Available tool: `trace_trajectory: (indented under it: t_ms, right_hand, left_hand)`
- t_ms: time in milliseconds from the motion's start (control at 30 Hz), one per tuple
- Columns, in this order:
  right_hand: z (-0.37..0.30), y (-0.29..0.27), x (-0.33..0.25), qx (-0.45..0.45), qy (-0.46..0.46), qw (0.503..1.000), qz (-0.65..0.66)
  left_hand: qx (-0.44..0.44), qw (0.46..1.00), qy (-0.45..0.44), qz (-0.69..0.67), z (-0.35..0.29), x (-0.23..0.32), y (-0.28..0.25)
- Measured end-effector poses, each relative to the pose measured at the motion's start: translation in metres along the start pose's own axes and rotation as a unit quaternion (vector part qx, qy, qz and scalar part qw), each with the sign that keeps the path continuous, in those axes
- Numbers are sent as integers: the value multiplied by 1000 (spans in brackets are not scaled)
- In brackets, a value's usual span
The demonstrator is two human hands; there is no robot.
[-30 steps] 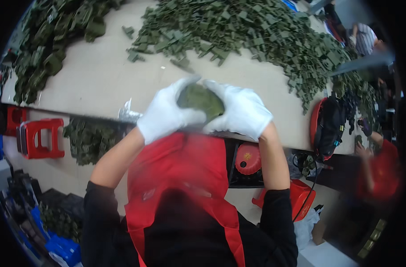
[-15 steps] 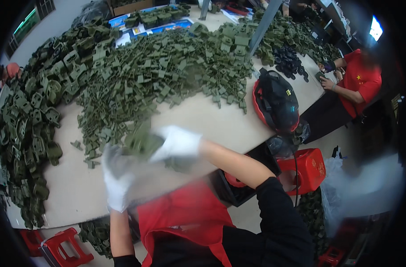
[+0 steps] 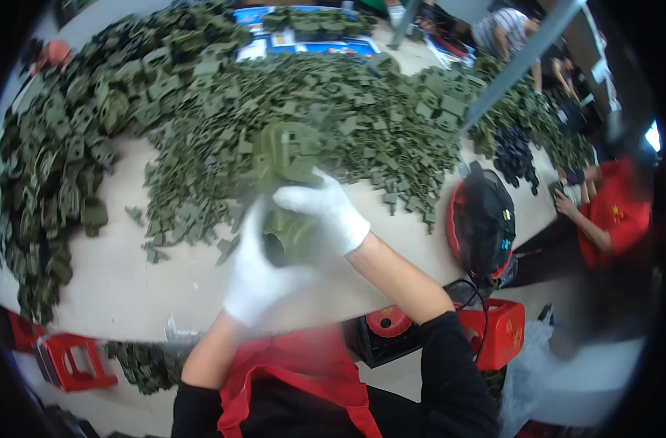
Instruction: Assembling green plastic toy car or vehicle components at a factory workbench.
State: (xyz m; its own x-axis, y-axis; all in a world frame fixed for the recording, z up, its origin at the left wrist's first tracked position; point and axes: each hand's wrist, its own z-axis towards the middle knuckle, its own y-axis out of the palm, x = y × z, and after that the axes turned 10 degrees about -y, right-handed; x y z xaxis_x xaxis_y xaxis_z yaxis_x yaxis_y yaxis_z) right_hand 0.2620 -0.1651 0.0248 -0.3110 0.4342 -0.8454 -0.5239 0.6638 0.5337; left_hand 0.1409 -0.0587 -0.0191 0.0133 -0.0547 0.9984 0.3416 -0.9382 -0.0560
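In front of me, both white-gloved hands hold an olive-green moulded plastic part (image 3: 280, 155) over the table. It is a long hollow shell, somewhat blurred, whose lower portion shows between the gloves. My left hand (image 3: 256, 281) is curled around its near left side, thumb up. My right hand (image 3: 326, 208) grips it from the right, fingers bent over its middle. Just beyond lies a wide heap of small olive-green plastic pieces (image 3: 391, 139). Larger green plastic shells (image 3: 44, 190) are piled along the left.
A black bag with red trim (image 3: 483, 223) sits at the table's right edge. A grey metal post (image 3: 519, 66) rises behind it, near black parts (image 3: 515, 157). Red stools (image 3: 74, 361) stand below the table. A co-worker in a red shirt (image 3: 618, 212) handles something at right.
My hands have come closer together around the green part, which now stands more lengthwise away from me. The whole view has shifted, so the table appears farther right.
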Motion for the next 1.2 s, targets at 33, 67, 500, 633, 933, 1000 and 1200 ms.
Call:
trace_trajectory:
  t_ms: [33,67,500,633,933,1000,1200]
  right_hand:
    - [-2,0,2,-7,8,1000,-1]
    - [-4,-3,3,6,0,1000,-15]
    - [189,-161,-136,38,-102,974,-198]
    - [242,-310,-229,72,-170,974,-133]
    - [284,-326,-190,70,-156,900,-401]
    - [228,-267,-149,91,-133,919,-360]
    - [89,-90,-97,147,-32,948,-281]
  left_hand:
    - [-2,1000,-19,16,5,5,6]
    - [-6,999,-36,32,7,9,10]
    - [54,992,-102,41,-15,-17,-35]
    - [96,979,-157,90,-44,-40,-77]
    - [560,707,76,424,-15,-17,-259]
    - [644,615,118,440,9,-5,-323]
    - [433,695,-135,558,83,86,-389]
